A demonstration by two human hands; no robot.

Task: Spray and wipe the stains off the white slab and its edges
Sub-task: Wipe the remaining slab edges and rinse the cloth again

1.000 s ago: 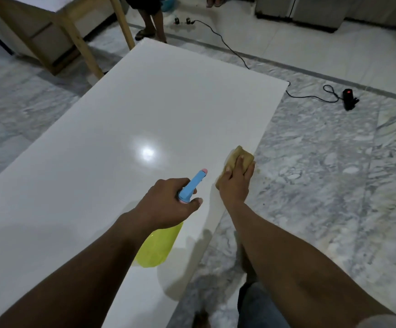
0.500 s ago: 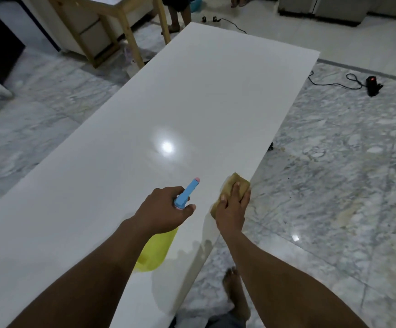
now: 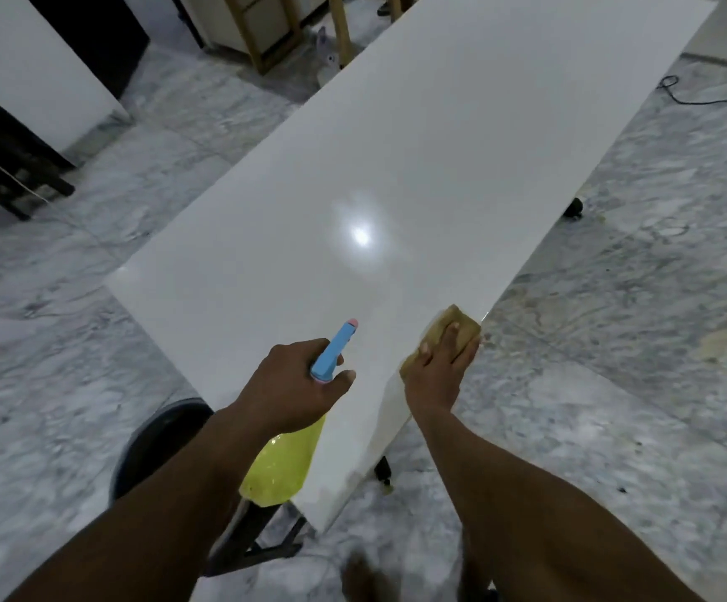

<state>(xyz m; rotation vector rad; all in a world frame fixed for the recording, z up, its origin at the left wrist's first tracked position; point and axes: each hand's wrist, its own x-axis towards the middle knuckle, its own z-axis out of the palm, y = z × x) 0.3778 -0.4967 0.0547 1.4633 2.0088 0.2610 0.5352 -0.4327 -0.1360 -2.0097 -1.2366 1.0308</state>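
- Head view: a long white slab (image 3: 396, 189) runs from the near bottom up to the top right, raised above a grey marble floor (image 3: 613, 341). A bright spot of light reflects near its middle.
- The left hand (image 3: 296, 384) is wrapped round the neck of a spray bottle (image 3: 283, 467), grasping it above the near end of the slab. The bottle's yellow body hangs below the hand. Its blue nozzle (image 3: 335, 347) has a pink tip and points up and away over the slab.
- The right hand (image 3: 435, 371) lies flat on a tan sponge (image 3: 455, 321), fingers stretched out over it, not clenched. It presses the sponge onto the slab's right edge, just beside the nozzle.
- The floor beside the sponge carries yellowish stains (image 3: 717, 341).
- A dark stand (image 3: 257, 536) shows under the slab's near end, with a dark round object (image 3: 157, 436) to its left.
- A small black object (image 3: 574, 207) sits on the floor by the slab's right edge, and a black cable (image 3: 700, 99) trails at the upper right.
- Wooden legs (image 3: 266, 36) stand at the top, and a white panel (image 3: 27, 58) leans at the upper left.
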